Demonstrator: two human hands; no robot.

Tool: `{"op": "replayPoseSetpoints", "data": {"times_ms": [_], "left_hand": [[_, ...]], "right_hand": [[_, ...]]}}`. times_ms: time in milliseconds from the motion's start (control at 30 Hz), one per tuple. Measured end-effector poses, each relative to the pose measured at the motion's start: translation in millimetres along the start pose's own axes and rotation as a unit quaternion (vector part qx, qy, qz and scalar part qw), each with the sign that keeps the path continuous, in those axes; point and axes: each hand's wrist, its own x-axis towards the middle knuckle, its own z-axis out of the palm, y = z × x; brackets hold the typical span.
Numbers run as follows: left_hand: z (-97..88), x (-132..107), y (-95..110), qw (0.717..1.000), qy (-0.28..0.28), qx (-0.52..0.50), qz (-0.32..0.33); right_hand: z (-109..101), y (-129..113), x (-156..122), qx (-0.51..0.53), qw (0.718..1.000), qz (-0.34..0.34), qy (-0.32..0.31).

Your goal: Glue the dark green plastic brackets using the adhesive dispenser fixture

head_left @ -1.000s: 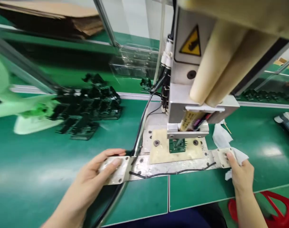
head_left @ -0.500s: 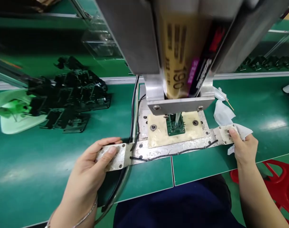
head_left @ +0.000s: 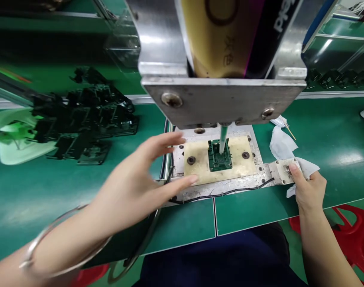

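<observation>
A small green circuit board (head_left: 219,156) sits in a cream fixture block (head_left: 199,161) on a metal base plate (head_left: 229,185). A thin nozzle (head_left: 222,139) from the machine head (head_left: 223,99) overhead points down onto the board. My left hand (head_left: 140,183) hovers open just left of the fixture, fingers spread, holding nothing. My right hand (head_left: 304,185) rests at the plate's right tab (head_left: 283,170), thumb pressed on its button, fingers curled over a white tissue (head_left: 309,167).
A heap of black plastic parts (head_left: 89,115) lies at the left on the green bench (head_left: 44,187). White tissue (head_left: 280,143) and a small stick lie right of the fixture. Black cables (head_left: 166,167) run along the plate's left side. A red stool (head_left: 355,235) shows below right.
My left hand has let go of the plate's left tab and risen toward the fixture, fingers spread. The view has moved closer under the machine head. My right hand stays on the right tab.
</observation>
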Motion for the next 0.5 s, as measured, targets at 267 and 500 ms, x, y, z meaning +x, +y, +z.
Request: {"op": "replayPoseSetpoints", "data": {"times_ms": [267, 500], "left_hand": [[43.5, 47, 9, 0.985, -0.168, -0.024, -0.016], [31.2, 50, 26, 0.954, -0.232, -0.119, -0.148]], "right_hand": [[0, 2, -1, 0.004, 1.000, 0.009, 0.004], [-1, 7, -3, -0.009, 1.000, 0.001, -0.006]]}}
